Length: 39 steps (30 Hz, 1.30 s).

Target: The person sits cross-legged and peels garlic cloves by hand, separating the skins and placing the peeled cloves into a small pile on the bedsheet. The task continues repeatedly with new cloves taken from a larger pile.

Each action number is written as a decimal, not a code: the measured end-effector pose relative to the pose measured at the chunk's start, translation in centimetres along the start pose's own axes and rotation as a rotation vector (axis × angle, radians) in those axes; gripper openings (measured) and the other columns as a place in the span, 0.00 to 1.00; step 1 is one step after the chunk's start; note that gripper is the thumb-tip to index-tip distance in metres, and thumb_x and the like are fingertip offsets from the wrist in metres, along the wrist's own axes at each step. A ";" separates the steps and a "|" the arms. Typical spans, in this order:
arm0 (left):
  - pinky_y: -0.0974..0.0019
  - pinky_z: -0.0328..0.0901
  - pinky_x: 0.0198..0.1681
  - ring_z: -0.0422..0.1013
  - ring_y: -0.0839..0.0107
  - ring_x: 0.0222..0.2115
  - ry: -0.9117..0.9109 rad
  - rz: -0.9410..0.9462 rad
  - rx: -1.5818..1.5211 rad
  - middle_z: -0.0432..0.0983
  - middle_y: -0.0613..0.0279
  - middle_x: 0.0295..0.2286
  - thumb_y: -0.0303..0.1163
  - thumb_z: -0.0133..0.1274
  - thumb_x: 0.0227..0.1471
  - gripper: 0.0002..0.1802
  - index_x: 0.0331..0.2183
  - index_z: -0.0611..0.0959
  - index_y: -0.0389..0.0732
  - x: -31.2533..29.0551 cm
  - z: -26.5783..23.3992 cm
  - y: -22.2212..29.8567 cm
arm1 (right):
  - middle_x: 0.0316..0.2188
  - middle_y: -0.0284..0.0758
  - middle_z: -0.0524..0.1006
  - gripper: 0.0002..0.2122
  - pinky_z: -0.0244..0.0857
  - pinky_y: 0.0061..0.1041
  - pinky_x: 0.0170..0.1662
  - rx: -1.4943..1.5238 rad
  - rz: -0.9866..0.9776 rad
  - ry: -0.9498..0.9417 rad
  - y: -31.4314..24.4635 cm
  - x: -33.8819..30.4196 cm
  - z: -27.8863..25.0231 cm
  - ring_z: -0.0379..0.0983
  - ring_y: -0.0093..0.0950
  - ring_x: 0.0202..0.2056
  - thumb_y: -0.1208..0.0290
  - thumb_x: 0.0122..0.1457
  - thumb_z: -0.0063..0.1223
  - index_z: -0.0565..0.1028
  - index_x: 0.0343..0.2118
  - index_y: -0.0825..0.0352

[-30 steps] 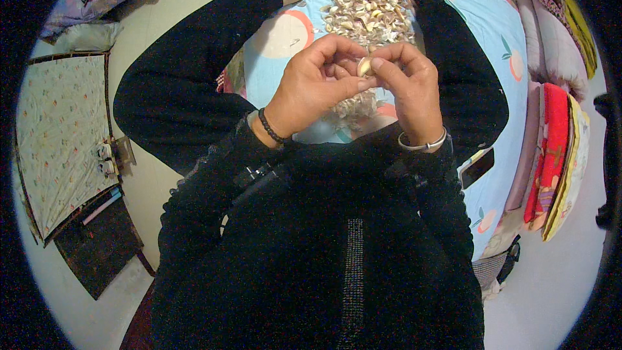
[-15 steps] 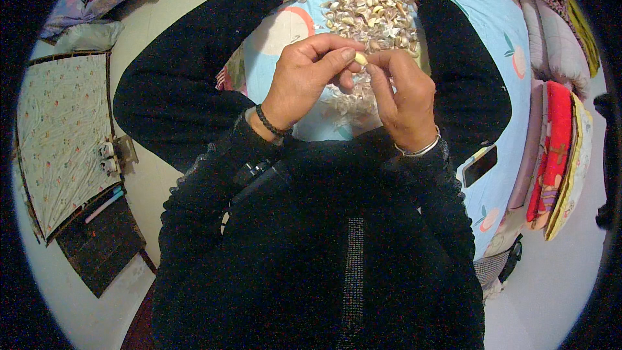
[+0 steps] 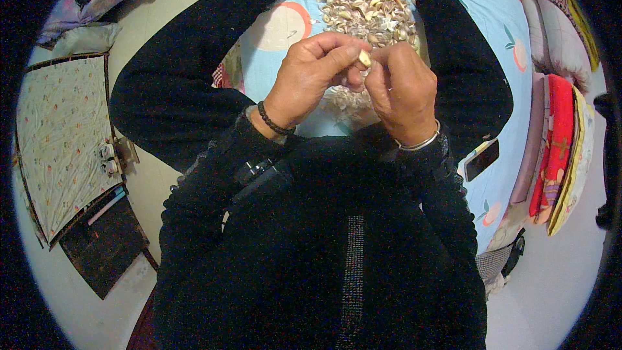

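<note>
The fingers (image 3: 350,58) of both hands meet around a small pale garlic clove (image 3: 365,58), pinched between the left thumb and forefinger and the curled fingertips of the right hand, so only its upper end shows. The left hand (image 3: 311,81) is closed over the clove from the left, a dark beaded bracelet (image 3: 274,120) at its wrist. The right hand (image 3: 405,91) is closed on it from the right, knuckles up, with a thin silver bangle (image 3: 420,144) at the wrist. Both hands are held above the lap, well above the bed.

Beyond the hands lies a heap of loose garlic cloves and papery skins (image 3: 369,3) on a light blue bedsheet printed with orange and white circles (image 3: 278,26), between the two black-sleeved arms. A dark flat phone (image 3: 481,159) lies on the sheet to the right. Further right, folded red and yellow cloths (image 3: 562,149) are stacked at the bed's edge. On the floor to the left stands a floral-patterned quilted panel (image 3: 61,136).
</note>
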<state>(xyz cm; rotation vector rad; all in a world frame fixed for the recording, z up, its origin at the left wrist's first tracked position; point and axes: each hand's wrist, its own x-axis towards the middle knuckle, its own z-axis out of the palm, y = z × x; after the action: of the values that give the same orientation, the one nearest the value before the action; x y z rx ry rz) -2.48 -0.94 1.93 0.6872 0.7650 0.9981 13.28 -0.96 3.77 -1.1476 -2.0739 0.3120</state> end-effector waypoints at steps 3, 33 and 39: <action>0.76 0.68 0.29 0.70 0.80 0.23 0.051 -0.002 0.129 0.74 0.64 0.26 0.29 0.51 0.51 0.11 0.37 0.77 0.33 -0.2 0.3 0.2 | 0.19 0.40 0.66 0.04 0.60 0.36 0.24 0.023 -0.001 0.026 -0.2 0.1 0.0 0.66 0.40 0.21 0.77 0.46 0.50 0.66 0.24 0.67; 0.74 0.68 0.26 0.70 0.78 0.22 -0.066 -0.104 0.027 0.72 0.64 0.25 0.25 0.52 0.49 0.08 0.34 0.73 0.36 0.0 0.5 0.2 | 0.22 0.42 0.71 0.04 0.62 0.31 0.30 0.294 0.246 -0.207 0.1 -0.5 -2.9 0.69 0.39 0.26 0.75 0.51 0.50 0.71 0.26 0.70; 0.73 0.68 0.27 0.70 0.77 0.22 -0.060 -0.141 -0.014 0.73 0.63 0.25 0.25 0.52 0.49 0.08 0.34 0.72 0.36 0.0 0.7 0.0 | 0.21 0.42 0.68 0.04 0.61 0.34 0.28 0.304 0.269 -0.252 0.2 -0.6 -3.2 0.68 0.42 0.26 0.75 0.51 0.49 0.68 0.25 0.69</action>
<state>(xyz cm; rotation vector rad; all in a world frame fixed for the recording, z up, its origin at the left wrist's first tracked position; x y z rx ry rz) -1.94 -1.02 2.31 0.6399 0.7433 0.8507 15.88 -1.81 5.64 -1.2468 -1.9895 0.9103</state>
